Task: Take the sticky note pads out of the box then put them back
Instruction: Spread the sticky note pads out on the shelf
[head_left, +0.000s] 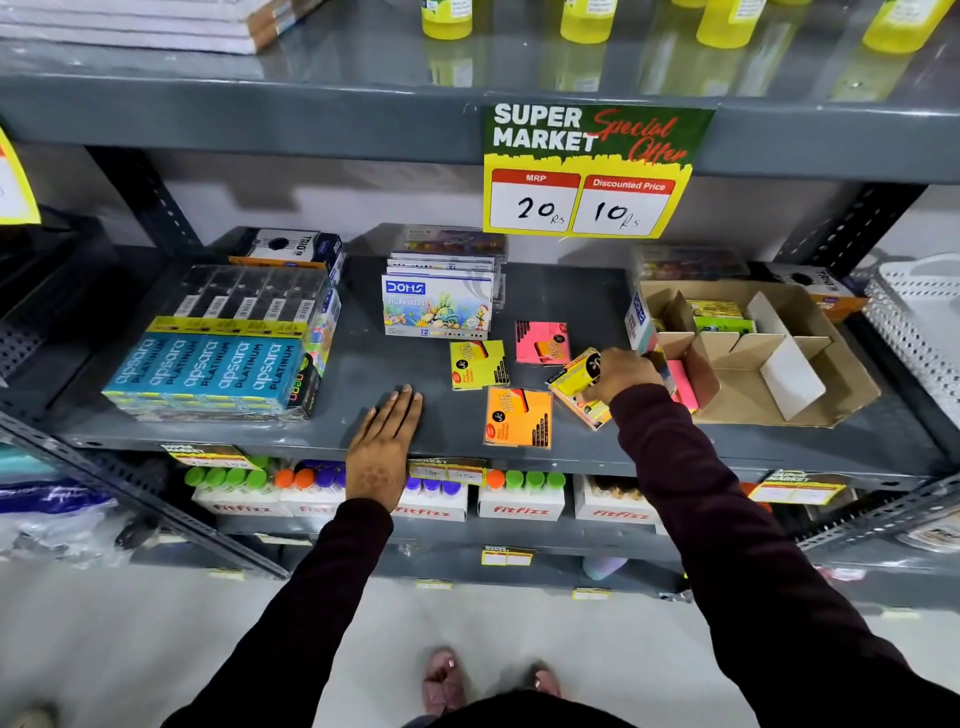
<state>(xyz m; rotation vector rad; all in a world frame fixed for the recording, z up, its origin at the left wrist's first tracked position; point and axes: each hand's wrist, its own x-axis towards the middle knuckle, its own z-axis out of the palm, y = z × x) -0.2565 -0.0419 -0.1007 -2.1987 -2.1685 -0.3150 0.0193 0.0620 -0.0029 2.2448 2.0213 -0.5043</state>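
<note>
Head view, looking down on a grey shop shelf (395, 364). The cardboard box (810, 384) with its dividers stands at about 3 o'clock on the shelf, open side up. The right hand (621, 375) is just beside the box's near-left corner, its fingers (592, 391) closed round a small stack of wrapped sticky note pads (577, 387), yellow on top. The stack is tilted, its lower corner touching or nearly touching the shelf; which, cannot be told.

Three more pads lie flat and apart on the shelf to the left of that hand: a yellow pad (479, 365) at about 9 o'clock from it, a pink pad (542, 342) at about 10 o'clock, and an orange pad (518, 417) at about 7 o'clock, nearest the shelf's front edge. Further pads are in the box: pink ones (681, 387) upright in the near-left compartment, green and yellow ones (719, 317) toward the back.

The left hand (382, 447) rests palm down on the front edge of the shelf at about 8 o'clock from the loose pads, fingers flat and extended, holding nothing.

Whether the held stack is leaving the box or going back in cannot be read from this moment. Either way, the box lies to the right of the held stack at about 3 o'clock, and the right hand is far nearer to it. The left hand is nearer only to the orange pad.
</note>
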